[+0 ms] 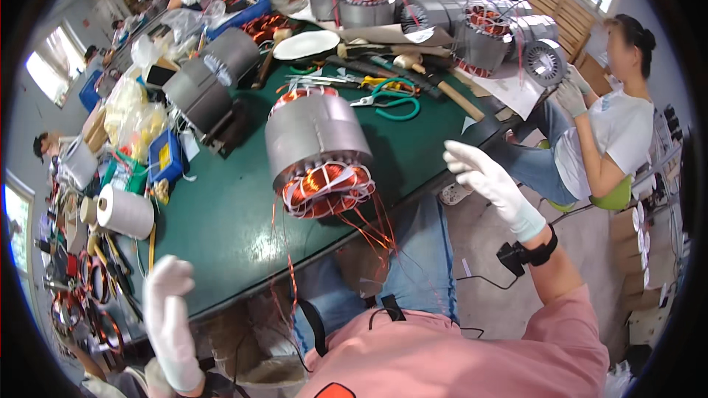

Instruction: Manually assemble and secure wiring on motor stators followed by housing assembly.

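Note:
A grey motor stator (316,133) lies on its side on the green table (221,232), near its front edge. Red and orange copper windings (328,190), laced with white cord, bulge from its near end, and loose wires hang past the edge. My right hand (488,183), in a white glove, is raised right of the stator with fingers stretched and holds nothing. Left of the stator, my left hand (169,317), also gloved, is held up near the table's front edge, thumb and fingers apart. Neither hand touches the stator. Green-handled scissors (397,102) lie behind it.
More stators (198,94) stand left and at the back. A mallet (450,92), a white oval dish (306,45) and tools lie beyond. On the left are a white thread spool (125,211) and a blue box (164,156). A co-worker (612,118) sits at right, holding a stator (546,63).

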{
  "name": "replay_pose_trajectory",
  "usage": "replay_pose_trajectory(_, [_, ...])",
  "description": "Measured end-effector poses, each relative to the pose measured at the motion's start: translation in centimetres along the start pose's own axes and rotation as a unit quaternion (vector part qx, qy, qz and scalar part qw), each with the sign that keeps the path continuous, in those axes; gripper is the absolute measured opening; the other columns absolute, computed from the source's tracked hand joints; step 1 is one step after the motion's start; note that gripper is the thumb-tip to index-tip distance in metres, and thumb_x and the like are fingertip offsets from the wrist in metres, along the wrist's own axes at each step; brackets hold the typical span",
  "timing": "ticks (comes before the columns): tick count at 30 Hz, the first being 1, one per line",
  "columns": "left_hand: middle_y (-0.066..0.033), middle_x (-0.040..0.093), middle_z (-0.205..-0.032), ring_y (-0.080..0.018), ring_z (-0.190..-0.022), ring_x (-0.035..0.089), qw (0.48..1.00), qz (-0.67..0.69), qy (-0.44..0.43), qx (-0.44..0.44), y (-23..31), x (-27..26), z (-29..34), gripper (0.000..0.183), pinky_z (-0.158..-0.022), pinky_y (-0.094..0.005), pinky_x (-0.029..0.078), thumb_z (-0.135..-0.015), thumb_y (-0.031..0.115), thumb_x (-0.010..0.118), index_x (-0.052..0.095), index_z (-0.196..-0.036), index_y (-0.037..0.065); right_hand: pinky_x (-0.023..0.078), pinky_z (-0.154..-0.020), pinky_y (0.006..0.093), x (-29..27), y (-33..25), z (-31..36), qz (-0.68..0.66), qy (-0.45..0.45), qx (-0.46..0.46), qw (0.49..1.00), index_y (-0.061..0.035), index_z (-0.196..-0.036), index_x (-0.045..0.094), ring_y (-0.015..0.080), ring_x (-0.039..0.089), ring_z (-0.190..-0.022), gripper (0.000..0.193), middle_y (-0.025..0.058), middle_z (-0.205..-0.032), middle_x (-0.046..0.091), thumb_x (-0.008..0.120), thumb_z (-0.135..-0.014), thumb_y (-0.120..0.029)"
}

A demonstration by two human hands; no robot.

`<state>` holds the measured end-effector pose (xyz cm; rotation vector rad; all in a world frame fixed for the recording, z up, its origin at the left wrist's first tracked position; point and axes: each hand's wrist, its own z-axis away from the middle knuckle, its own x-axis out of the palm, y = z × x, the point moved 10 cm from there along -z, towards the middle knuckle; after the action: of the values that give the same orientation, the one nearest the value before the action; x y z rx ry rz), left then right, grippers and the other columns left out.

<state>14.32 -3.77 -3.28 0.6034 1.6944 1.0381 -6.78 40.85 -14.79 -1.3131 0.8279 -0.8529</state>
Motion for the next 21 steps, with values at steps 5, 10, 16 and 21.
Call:
replay_pose_trajectory(5, [-0.0177, 0.066, -0.12, -0.0286, -0.11, 0.065, 0.949, -0.216, -0.048, 0.225, 5.2, 11.0, -5.5, 0.052, -0.094, -0.0378, 0.051, -0.082, 0.015, 0.073, 0.058, -0.13, -0.001, 0.022, -0.125, 0.0453, 12.2, -3.3, -4.9, 0.365, 0.032, -0.146, 0.919, 0.0067, -0.158, 0.012, 0.0455, 0.02, -0.152, 0.123, 0.0346, -0.16, 0.022, 0.088, -0.072, -0.036])
replay_pose_trajectory(10, [-0.0129, 0.064, -0.092, -0.0329, -0.08, 0.064, 0.929, -0.301, 0.019, 0.212, 4.3, 17.4, -8.8, 0.043, -0.071, -0.0404, 0.051, -0.077, 0.02, 0.081, 0.062, -0.111, 0.002, 0.038, -0.117, 0.0431, 13.5, -0.4, -8.7, 0.162, 0.18, -0.264, 0.933, -0.0049, -0.159, 0.021, 0.042, 0.04, -0.143, 0.107, 0.025, -0.154, 0.035, 0.083, -0.072, -0.007])
replay_pose_trajectory(16, [-0.0101, 0.054, -0.078, -0.031, -0.069, 0.055, 0.907, -0.358, 0.058, 0.214, 2.6, 17.9, -8.0, 0.022, -0.063, -0.0393, 0.043, -0.081, 0.015, 0.077, 0.059, -0.09, 0.006, 0.038, -0.117, 0.0415, 13.6, -3.4, -10.8, 0.221, 0.043, -0.281, 0.933, -0.0061, -0.158, 0.023, 0.046, 0.038, -0.142, 0.101, 0.0284, -0.153, 0.035, 0.075, -0.072, 0.002])
replay_pose_trajectory(21, [-0.0111, 0.055, -0.078, -0.0316, -0.068, 0.055, 0.923, -0.313, 0.07, 0.213, 0.9, 16.6, -8.2, 0.023, -0.063, -0.041, 0.045, -0.079, 0.009, 0.077, 0.059, -0.09, 0.004, 0.041, -0.113, 0.0435, 13.5, -5.7, -10.9, 0.253, -0.124, -0.192, 0.94, -0.0031, -0.154, 0.034, 0.044, 0.042, -0.141, 0.09, 0.0304, -0.151, 0.039, 0.081, -0.081, -0.024])
